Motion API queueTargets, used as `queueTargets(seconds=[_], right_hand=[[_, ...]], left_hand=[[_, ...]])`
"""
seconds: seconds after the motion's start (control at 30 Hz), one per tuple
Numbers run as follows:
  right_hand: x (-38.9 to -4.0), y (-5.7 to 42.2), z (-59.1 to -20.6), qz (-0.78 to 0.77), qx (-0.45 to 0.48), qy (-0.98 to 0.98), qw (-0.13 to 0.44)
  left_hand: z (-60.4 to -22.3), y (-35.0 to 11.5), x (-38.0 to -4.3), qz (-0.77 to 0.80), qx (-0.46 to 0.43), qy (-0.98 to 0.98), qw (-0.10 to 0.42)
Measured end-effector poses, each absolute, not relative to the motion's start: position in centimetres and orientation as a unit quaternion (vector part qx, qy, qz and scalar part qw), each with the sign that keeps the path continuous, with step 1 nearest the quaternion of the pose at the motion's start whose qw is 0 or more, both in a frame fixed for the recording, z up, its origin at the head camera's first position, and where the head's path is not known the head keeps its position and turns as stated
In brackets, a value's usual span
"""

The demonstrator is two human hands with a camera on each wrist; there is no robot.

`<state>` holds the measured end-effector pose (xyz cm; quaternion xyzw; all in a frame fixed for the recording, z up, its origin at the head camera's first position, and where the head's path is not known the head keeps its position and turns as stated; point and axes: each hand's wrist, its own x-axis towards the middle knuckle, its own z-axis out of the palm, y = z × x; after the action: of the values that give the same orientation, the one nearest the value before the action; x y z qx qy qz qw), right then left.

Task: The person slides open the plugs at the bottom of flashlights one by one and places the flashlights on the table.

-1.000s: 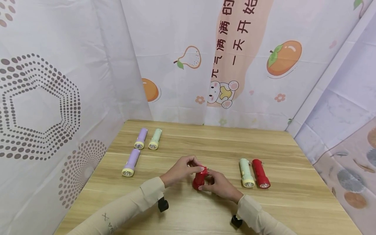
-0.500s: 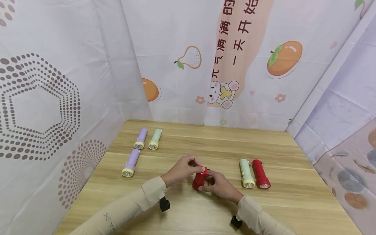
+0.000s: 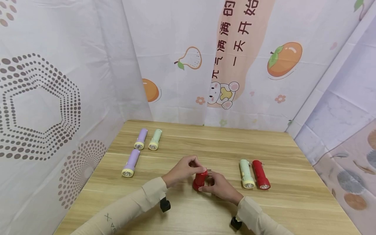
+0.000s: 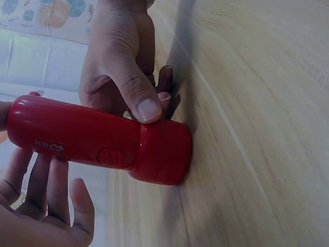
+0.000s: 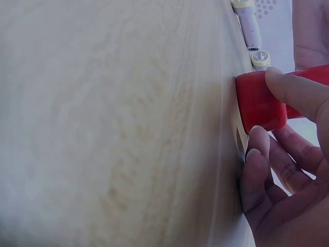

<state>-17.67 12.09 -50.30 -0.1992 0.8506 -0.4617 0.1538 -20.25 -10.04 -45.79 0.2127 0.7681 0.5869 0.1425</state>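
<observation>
A red flashlight (image 3: 201, 180) stands head down on the wooden table (image 3: 188, 212), tilted slightly. My left hand (image 3: 182, 169) holds its tail end from above, thumb on one side and fingers on the other. Two thin metal prongs (image 3: 209, 172) stick out to the right from that end. Low down, my right hand (image 3: 222, 186) pinches the wide head. In the left wrist view, a ridged switch (image 4: 111, 157) and a small white logo show on the red body. The right wrist view has the right thumb (image 5: 290, 87) on the head's side; the lens is hidden against the table.
To the right lie a pale green flashlight (image 3: 246, 173) and another red flashlight (image 3: 260, 174), side by side. Back left are a purple flashlight (image 3: 141, 138) and a green flashlight (image 3: 155, 139), with a second purple flashlight (image 3: 131, 163) nearer. Printed curtains (image 3: 176, 107) surround the table.
The metal prongs at the red flashlight's tail now show longer, pointing right; one second ago only a short bit showed. Both hands stay at almost the same place.
</observation>
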Motion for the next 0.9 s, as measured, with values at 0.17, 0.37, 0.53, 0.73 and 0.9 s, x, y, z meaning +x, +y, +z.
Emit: queueTargets(seconds=[0.17, 0.37, 0.53, 0.73, 0.9], right_hand=[[-17.8, 11.9, -50.3, -0.460, -0.205, 0.851, 0.147], [-17.7, 12.0, -50.3, -0.468, -0.195, 0.849, 0.149], [-17.5, 12.0, -50.4, -0.465, -0.193, 0.850, 0.157], [-17.5, 11.8, -50.4, -0.454, -0.195, 0.858, 0.141], [-17.3, 11.7, -50.5, -0.442, -0.188, 0.868, 0.127]], left_hand=[[-46.3, -10.7, -20.3, 0.568, 0.238, 0.777, 0.127], [-46.4, -11.3, -19.6, 0.549, 0.273, 0.785, 0.093], [-46.6, -11.4, -19.1, 0.526, 0.305, 0.792, 0.050], [-46.8, -11.6, -19.1, 0.508, 0.328, 0.796, 0.010], [-47.0, -11.5, -19.2, 0.502, 0.338, 0.796, -0.001]])
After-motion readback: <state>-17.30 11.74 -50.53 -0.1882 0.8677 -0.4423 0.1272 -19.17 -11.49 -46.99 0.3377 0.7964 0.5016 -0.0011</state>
